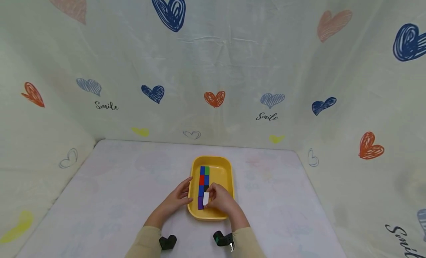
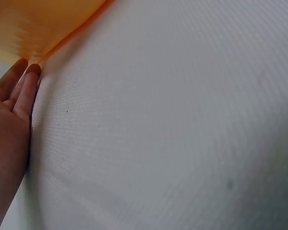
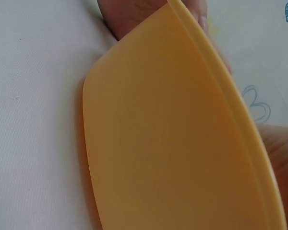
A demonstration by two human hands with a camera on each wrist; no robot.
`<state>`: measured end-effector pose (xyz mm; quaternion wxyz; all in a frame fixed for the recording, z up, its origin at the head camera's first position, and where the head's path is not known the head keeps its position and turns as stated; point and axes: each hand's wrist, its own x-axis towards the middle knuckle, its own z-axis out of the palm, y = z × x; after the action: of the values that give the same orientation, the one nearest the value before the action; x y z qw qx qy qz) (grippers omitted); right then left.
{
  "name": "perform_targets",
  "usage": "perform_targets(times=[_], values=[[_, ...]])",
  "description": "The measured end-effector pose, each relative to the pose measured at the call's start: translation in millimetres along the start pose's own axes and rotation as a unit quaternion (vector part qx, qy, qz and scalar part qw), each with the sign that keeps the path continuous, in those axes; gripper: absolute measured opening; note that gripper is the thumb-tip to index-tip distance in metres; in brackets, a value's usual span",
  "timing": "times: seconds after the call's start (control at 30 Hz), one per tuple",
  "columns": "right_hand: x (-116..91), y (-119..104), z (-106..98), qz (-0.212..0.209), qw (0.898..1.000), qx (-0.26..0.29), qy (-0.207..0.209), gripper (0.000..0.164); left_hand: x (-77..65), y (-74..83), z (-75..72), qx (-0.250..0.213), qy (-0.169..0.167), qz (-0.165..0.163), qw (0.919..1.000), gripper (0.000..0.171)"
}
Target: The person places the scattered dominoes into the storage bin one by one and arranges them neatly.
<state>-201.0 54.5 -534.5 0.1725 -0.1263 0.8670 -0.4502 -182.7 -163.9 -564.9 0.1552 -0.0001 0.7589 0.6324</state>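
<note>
A yellow tray (image 1: 222,169) holds two side-by-side columns of small coloured blocks. From the far end lie blue (image 1: 202,170) and green (image 1: 207,170), red (image 1: 202,180) and blue (image 1: 206,179), then blue (image 1: 201,191) and black (image 1: 206,188). Nearest me is a purple block (image 1: 200,203). My right hand (image 1: 223,200) pinches a white block (image 1: 206,198) beside the purple one; whether it touches the tray floor is unclear. Along the tray's left side, my left hand (image 1: 177,197) rests with fingers extended, touching the outer wall (image 2: 43,28).
The tray stands on a white-covered table (image 1: 133,184). A pale curtain (image 1: 233,65) printed with hearts and "Smile" surrounds the table at the back and sides. Black wrist devices sit by the left sleeve (image 1: 146,243) and right sleeve (image 1: 247,243).
</note>
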Motion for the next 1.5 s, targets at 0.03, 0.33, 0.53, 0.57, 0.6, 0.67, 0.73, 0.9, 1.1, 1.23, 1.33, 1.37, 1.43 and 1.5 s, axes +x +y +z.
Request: perform_targets(times=[0.03,0.33,0.53,0.57,0.6,0.67,0.73,0.9,1.1,1.23,1.33,1.37,1.43,1.5], values=[[0.5,0.5,0.5,0.000,1.000,-0.007,0.003,0.045,-0.1,0.1,0.0,0.000,-0.001,0.001,1.0000,0.080],[0.9,-0.1,1.5,0.031,0.998,-0.050,0.005,0.041,-0.2,0.2,-0.6,-0.002,-0.012,0.008,0.9999,0.081],[0.2,-0.6,1.7,0.030,0.997,-0.068,-0.004,0.040,0.3,0.5,-1.3,-0.004,-0.015,0.010,0.9998,0.081],[0.3,-0.4,2.1,0.029,0.997,-0.072,-0.005,0.041,0.3,0.5,-1.2,-0.003,-0.015,0.009,0.9999,0.080],[0.4,-0.3,2.6,0.028,0.997,-0.075,-0.007,0.041,0.2,0.7,-1.1,-0.002,-0.015,0.008,0.9999,0.080],[0.7,0.2,3.8,0.026,0.996,-0.083,-0.008,0.041,-0.1,0.6,-0.9,-0.001,-0.014,0.008,0.9999,0.080],[0.9,0.3,4.7,0.028,0.995,-0.090,-0.010,0.042,0.1,-0.1,-0.8,0.000,-0.014,0.008,0.9999,0.080],[1.2,-0.5,6.0,0.038,0.995,-0.093,-0.013,0.043,0.3,-1.4,-0.7,0.000,-0.011,0.007,0.9999,0.080],[1.4,-0.5,6.1,0.040,0.996,-0.083,-0.016,0.044,1.3,-3.6,-1.6,-0.005,-0.015,0.009,0.9998,0.081],[1.1,-1.5,5.5,0.045,0.995,-0.083,-0.017,0.044,1.3,-4.2,-1.8,-0.009,-0.017,0.009,0.9998,0.081],[1.4,-2.0,5.3,0.046,0.995,-0.088,-0.018,0.043,0.9,-3.9,-1.5,-0.010,-0.016,0.009,0.9998,0.081],[1.2,-2.3,5.2,0.046,0.995,-0.088,-0.018,0.042,0.8,-3.7,-1.3,-0.009,-0.015,0.007,0.9998,0.081],[0.6,-2.9,5.3,0.046,0.995,-0.089,-0.018,0.042,1.0,-3.3,-1.2,-0.008,-0.013,0.005,0.9999,0.081],[-0.1,-4.1,5.2,0.052,0.995,-0.085,-0.018,0.040,1.1,-2.9,-1.1,-0.007,-0.011,0.002,0.9999,0.082]])
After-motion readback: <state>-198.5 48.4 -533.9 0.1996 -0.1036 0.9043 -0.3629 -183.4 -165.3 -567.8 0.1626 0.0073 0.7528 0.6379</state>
